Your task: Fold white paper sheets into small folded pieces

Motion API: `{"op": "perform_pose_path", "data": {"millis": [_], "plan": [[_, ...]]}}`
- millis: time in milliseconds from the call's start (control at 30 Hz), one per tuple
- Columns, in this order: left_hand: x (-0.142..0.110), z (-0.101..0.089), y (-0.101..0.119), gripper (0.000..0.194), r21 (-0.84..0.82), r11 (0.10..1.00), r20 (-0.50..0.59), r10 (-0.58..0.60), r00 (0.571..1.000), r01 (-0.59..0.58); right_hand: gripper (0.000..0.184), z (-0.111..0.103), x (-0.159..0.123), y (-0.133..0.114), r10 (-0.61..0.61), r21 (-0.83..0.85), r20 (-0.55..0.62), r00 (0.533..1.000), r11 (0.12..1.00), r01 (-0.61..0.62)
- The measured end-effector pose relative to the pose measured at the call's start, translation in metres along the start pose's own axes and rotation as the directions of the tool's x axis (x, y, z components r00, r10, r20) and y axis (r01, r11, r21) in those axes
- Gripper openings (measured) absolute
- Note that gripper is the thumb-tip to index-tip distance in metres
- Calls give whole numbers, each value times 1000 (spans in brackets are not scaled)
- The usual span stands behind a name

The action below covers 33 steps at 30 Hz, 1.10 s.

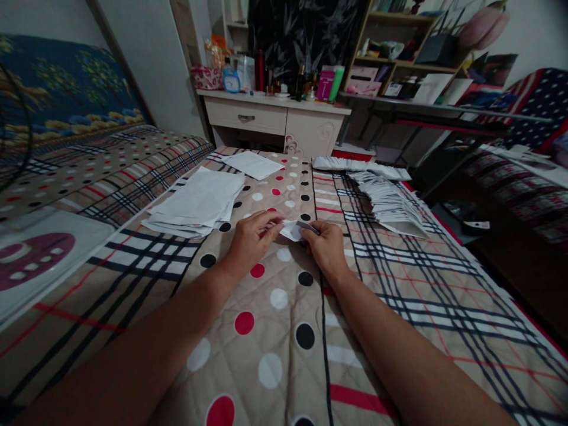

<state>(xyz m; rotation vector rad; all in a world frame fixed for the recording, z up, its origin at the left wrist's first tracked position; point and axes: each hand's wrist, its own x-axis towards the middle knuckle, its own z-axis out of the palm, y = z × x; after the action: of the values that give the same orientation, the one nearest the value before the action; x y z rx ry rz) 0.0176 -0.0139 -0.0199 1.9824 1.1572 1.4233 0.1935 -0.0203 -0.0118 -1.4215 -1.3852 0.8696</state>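
Observation:
Between my two hands is a small piece of white folded paper (pixel 290 229), held just above the dotted bedspread. My left hand (pixel 254 239) pinches its left edge between thumb and fingers. My right hand (pixel 327 245) grips the right end, with the thumb on top and the other fingers curled beneath. To the left lies a loose stack of white paper sheets (pixel 195 198), and a single white sheet (pixel 254 164) rests beyond it. On the right, a fanned row of folded white papers (pixel 388 201) lies on the bedspread.
The bedspread (pixel 278 331) has dots and plaid stripes. Another white bundle (pixel 350 164) lies at its far right. A flat white package with a purple print (pixel 39 254) is at left. Beyond stands a white dresser (pixel 248 115) with bottles and a blue clock (pixel 231 80).

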Motion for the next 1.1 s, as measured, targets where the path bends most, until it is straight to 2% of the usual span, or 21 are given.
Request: {"op": "perform_pose_path", "data": {"millis": [167,300,567,800,933,1100], "plan": [[2,0,0,20,-110,988,-2,-106,994,105,30,-1,-1,0,-20,-69,43,999,997,23],[3,-1,4,19,-185,963,4,-199,980,196,37,-2,1,3,-5,-38,83,997,999,9],[3,-1,4,21,-201,952,30,-230,973,232,35,-2,4,6,29,35,131,991,999,-34],[2,0,1,21,-183,964,63,-182,981,191,35,-1,3,6,39,-4,107,994,999,-39],[0,0,3,31,-26,999,106,-38,994,41,37,0,0,4,-41,-119,48,998,992,47],[-2,1,6,35,89,992,212,71,975,-92,40,2,-2,1,-131,-236,-24,991,964,122]]}}
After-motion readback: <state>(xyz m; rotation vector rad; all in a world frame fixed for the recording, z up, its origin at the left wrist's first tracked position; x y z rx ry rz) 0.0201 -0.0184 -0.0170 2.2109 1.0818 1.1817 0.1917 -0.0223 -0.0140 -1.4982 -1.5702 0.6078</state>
